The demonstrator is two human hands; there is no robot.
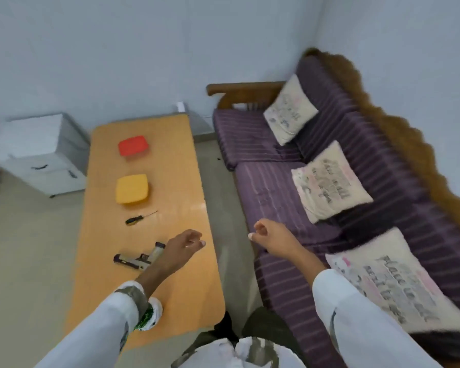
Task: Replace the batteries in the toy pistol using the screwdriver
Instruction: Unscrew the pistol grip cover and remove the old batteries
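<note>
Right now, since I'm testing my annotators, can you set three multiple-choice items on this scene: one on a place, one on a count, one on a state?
1. Where is the screwdriver? A) on the table between the yellow box and the toy pistol B) on the floor C) in a drawer
2. How many cushions are on the sofa? A) two B) three C) five
3. The toy pistol is: A) lifted in the air B) lying on the table, ungripped C) standing upright
Answers: 1 A, it lies between them; 2 B, three pale ones show; 3 B, the left hand and right hand hold nothing.
</note>
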